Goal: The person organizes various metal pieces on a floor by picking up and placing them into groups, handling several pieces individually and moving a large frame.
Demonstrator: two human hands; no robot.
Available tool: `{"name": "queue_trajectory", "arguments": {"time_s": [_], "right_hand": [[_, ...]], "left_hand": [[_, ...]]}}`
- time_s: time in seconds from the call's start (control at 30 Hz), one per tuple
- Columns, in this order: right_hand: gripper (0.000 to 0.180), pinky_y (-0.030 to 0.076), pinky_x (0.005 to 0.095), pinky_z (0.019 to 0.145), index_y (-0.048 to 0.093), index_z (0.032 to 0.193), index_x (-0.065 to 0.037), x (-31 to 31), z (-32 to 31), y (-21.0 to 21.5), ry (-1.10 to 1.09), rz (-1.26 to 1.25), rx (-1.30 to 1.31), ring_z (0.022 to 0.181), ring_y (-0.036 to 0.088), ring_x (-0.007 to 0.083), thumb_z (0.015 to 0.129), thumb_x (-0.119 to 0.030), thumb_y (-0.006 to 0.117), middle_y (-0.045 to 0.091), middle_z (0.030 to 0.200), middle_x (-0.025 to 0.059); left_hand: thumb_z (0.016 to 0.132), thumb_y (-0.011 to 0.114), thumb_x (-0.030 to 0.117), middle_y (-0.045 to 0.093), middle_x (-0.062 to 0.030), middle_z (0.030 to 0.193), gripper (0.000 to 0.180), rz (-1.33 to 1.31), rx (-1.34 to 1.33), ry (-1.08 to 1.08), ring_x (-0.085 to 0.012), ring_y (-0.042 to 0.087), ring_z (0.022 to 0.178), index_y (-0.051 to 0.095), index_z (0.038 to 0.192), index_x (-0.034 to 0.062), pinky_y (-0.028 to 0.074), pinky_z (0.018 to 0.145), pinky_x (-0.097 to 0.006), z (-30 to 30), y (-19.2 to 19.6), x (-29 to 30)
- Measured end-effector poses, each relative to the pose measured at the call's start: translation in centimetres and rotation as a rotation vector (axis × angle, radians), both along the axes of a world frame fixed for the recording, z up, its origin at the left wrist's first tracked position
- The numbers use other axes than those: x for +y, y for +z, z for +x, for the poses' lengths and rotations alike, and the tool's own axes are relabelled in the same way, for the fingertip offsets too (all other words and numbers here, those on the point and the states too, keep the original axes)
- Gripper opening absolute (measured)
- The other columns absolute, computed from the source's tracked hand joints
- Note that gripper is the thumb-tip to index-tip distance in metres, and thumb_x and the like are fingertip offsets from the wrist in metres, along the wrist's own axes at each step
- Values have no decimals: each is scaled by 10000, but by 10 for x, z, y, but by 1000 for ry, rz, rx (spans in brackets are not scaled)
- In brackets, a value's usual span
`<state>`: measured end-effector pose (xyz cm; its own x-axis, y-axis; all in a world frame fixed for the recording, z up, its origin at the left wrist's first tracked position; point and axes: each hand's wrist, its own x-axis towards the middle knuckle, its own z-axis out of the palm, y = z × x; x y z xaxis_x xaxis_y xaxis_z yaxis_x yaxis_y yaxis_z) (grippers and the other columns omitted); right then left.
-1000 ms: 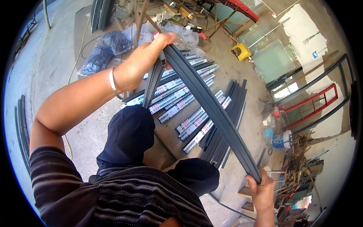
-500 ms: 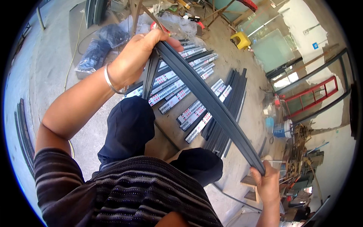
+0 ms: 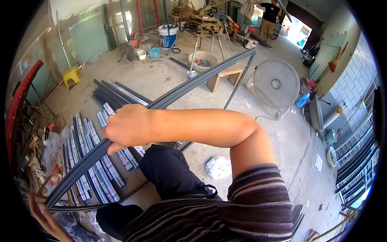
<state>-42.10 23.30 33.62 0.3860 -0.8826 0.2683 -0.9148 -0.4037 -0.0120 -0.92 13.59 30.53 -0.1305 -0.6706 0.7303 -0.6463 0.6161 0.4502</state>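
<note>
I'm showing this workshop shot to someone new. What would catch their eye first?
First, the long dark metal profile running diagonally across the middle, gripped by the right hand at centre-left, with the left hand at its lower-left end. Below it, rows of labelled profile pieces lie on the concrete floor at left. A standing fan stands at upper right.
</note>
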Motion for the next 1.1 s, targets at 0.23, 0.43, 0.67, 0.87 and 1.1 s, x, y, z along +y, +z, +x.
{"name": "queue_trajectory", "arguments": {"time_s": [0.23,0.43,0.67,0.87,1.1], "right_hand": [[439,514,404,596,639,797,-36,9,1,2,14,-22,-34,694,660,327,779,-474,647,632,681,130],[281,521,294,717,607,1096,-66,69,-109,8,-183,-794,-215,802,662,183,826,-119,663,689,913,72],[855,408,392,974,409,1277,111,239,-394,-49,-1237,-1036,-529,1120,521,293,708,-376,822,526,1230,216],[1255,268,410,1068,-7,1492,-89,242,-490,-178,-1270,-608,-1095,1365,246,352,644,-469,837,185,1510,213],[991,181,570,1035,204,1482,-139,247,-586,-164,-1226,-448,-1282,1339,326,254,728,-493,740,366,1450,87]], "left_hand": [[662,750,32,619,-216,909,476,-1,-665,-293,-401,594,849,575,1105,37,463,748,-417,-166,17,17],[603,731,-6,570,-169,696,258,-57,-549,-200,-360,575,669,565,798,22,439,602,-394,-155,16,3],[621,689,-36,558,-166,710,287,54,-600,-127,-281,554,611,573,881,-3,454,606,-320,-138,29,-1],[605,687,1,555,-142,695,305,98,-637,-80,-224,551,604,583,891,-14,459,618,-290,-117,47,18],[616,646,11,430,-73,602,208,66,-539,-125,-106,416,556,516,779,-1,382,526,-248,-122,46,29]]}}
